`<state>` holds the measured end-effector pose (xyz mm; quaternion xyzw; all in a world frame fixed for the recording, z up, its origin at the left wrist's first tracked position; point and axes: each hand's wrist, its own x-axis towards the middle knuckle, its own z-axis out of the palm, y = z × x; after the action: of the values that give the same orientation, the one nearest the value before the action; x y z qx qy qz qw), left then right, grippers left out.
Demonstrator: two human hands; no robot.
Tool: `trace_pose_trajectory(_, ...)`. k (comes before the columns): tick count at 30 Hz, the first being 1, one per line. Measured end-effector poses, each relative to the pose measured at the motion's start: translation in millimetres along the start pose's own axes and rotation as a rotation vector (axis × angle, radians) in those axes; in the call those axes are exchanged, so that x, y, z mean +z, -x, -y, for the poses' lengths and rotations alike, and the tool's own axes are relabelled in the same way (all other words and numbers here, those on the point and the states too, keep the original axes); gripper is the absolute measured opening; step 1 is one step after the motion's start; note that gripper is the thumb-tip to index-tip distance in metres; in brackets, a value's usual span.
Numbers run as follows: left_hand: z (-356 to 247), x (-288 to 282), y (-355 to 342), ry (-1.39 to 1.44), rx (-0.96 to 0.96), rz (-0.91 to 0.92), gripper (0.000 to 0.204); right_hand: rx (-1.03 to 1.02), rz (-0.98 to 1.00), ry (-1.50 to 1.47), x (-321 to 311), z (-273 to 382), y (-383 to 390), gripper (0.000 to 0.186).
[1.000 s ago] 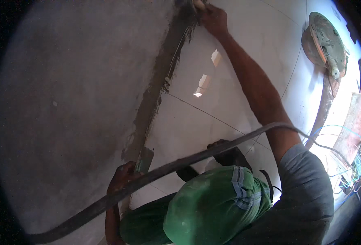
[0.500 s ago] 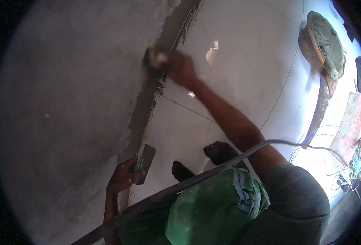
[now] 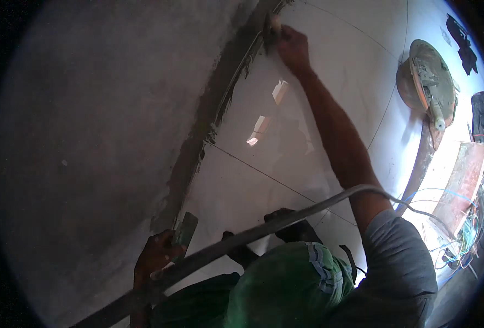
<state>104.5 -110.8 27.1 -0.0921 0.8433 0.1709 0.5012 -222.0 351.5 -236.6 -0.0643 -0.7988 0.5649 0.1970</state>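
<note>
Suddenly, the Reach Goes Long

Half a second ago the right hand was midway along the dark strip; now it's near the strip's upper end, stretched well out over the edge of the white tiles. Its fingers are curled tight round a trowel-like tool, too blurred to tell whether the blade touches. For the work, that seems to shift attention from mid-strip to the upper stretch. Down low, the left hand stays put, fingers closed on a flat greenish tool beside the strip's lower end. Off right, well apart, sits the basin with its grey mix.
</note>
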Motion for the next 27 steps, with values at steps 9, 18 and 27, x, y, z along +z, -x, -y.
trace_pose_trajectory(9, 0.6, -0.4, -12.0, 0.214, -0.121, 0.007, 0.048, -0.284, -0.21, 0.292, 73.3, -6.9, 9.5, 0.028)
trace_pose_trajectory(18, -2.6, -8.4, -26.4, -0.053, 0.017, 0.046, 0.053, -0.174, -0.05, 0.197, 25.5, -3.3, 30.5, 0.021)
trace_pose_trajectory(27, 17.1, -0.1, -25.4, 0.272, -0.091, 0.089, 0.053, 0.233, -0.035, -0.033, -0.9, -71.1, -145.4, 0.036)
